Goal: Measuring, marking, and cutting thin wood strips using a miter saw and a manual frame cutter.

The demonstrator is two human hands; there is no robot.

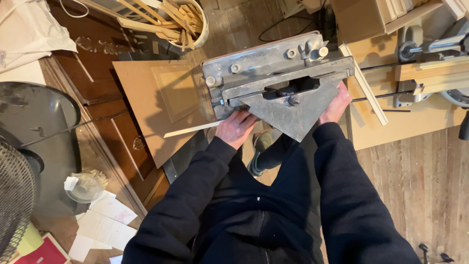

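Wood strip (191, 129) lies in grey metal cutter (278, 83), frame centre, uncut; left hand (236, 128) presses strip, right hand (335, 105) grips cutter edge.

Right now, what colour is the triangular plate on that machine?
Dull grey bare metal triangular plate, clearest in the head view.

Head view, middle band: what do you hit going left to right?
Round dark table → brown panel → pale wood strip → left hand → triangular metal plate → right hand → angled wood strip → saw.
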